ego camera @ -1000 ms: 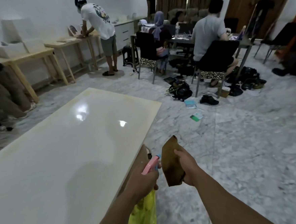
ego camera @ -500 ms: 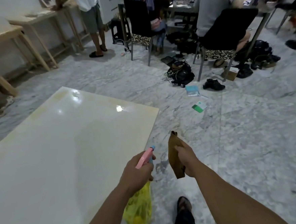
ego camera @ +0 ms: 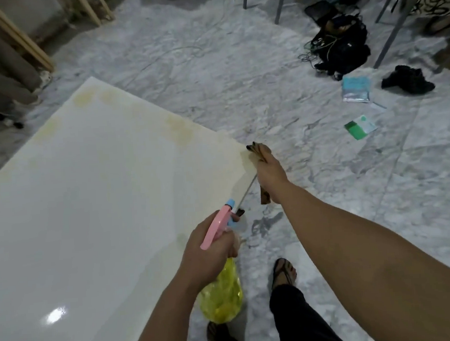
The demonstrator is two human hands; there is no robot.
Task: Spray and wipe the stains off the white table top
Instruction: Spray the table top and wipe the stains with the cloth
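The white table top (ego camera: 88, 206) fills the left half of the view, with yellowish stains (ego camera: 178, 127) along its far edges and near its far corner. My left hand (ego camera: 211, 251) grips a spray bottle (ego camera: 222, 295) with a yellow body and a pink and blue head, held just off the table's right edge, nozzle pointing toward the far corner. My right hand (ego camera: 269, 175) is closed on a brown cloth (ego camera: 259, 149), which rests at the table's right corner.
Grey marble floor (ego camera: 353, 188) lies to the right, where my sandalled feet (ego camera: 283, 272) stand. Farther off lie a black bag with cables (ego camera: 340, 47), a dark shoe (ego camera: 406, 80), packets (ego camera: 355, 89) and chair legs (ego camera: 389, 25). Wooden table legs (ego camera: 17, 33) stand far left.
The view has tilted down and I have stepped closer. My right hand has carried the cloth forward onto the table's right corner. The spray bottle has moved up toward the table edge.
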